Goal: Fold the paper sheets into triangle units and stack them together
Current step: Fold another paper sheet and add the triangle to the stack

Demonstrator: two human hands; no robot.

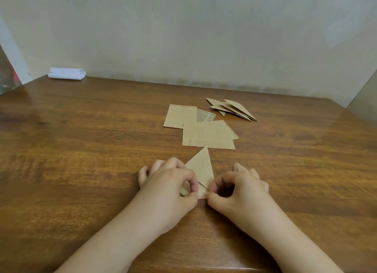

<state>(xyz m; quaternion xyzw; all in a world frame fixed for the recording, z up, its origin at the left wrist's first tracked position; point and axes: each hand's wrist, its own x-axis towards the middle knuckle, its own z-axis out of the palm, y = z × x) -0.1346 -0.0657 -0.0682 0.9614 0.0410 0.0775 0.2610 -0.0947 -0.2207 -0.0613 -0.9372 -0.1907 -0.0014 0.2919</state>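
Both hands are down low on the wooden table (pixel 81 150), forearms coming in from the bottom edge and angling toward each other. Our left hand (pixel 169 181) has its fingers curled, thumb and index pinching the lower left part of the folded paper triangle (pixel 201 166). Our right hand (pixel 238 186) mirrors it, thumb and index pinching the lower right corner, other fingers curled behind. So the triangle sits flat on the table between the two hands, tip pointing away from us, almost touching the nearest sheet.

Past that tip we've got the flat paper sheets (pixel 206 135), a few brown newsprint-style pieces overlapping loosely. Further back and to the right, apart from the sheets, is the pile of finished triangle units (pixel 232 108), fanned over one another. Way off at the far left corner by the wall (pixel 204 38) lies a folded white cloth (pixel 67 73).

As for writing, the sheets carry printed columns, mostly too small to read; the nearest one shows big letters that look like "Ort", sideways.
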